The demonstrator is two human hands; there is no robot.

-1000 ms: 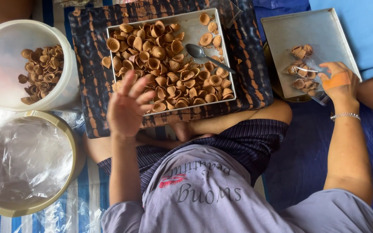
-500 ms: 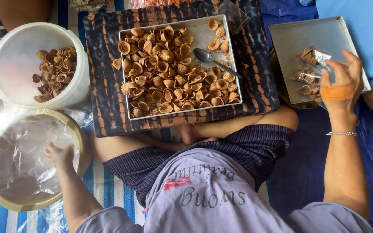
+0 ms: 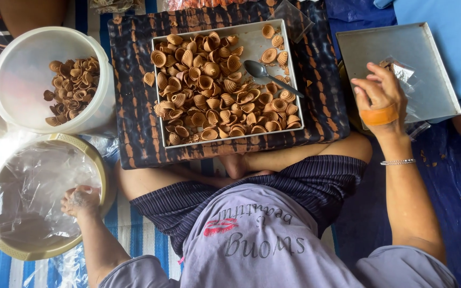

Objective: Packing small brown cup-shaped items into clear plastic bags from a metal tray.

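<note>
**Floor-level work amid trays and tubs**

Head view: seated cross-legged on blue-and-white striped matting (image 3: 134,234). Left hand (image 3: 81,200) curled shut on the clear plastic liner (image 3: 38,186) inside the cream-rimmed round tub (image 3: 105,176). Right hand (image 3: 382,96) resting on the bare square metal tray (image 3: 390,53), fingers loosely bent around a small clear plastic bag (image 3: 404,72). Between them, on dark patterned cloth (image 3: 129,106), a rectangular metal tray (image 3: 294,80) heaped with brown spiral pastry cones (image 3: 209,90), metal spoon (image 3: 265,72) on top. White round bucket (image 3: 22,58) upper left, more cones inside.
</note>
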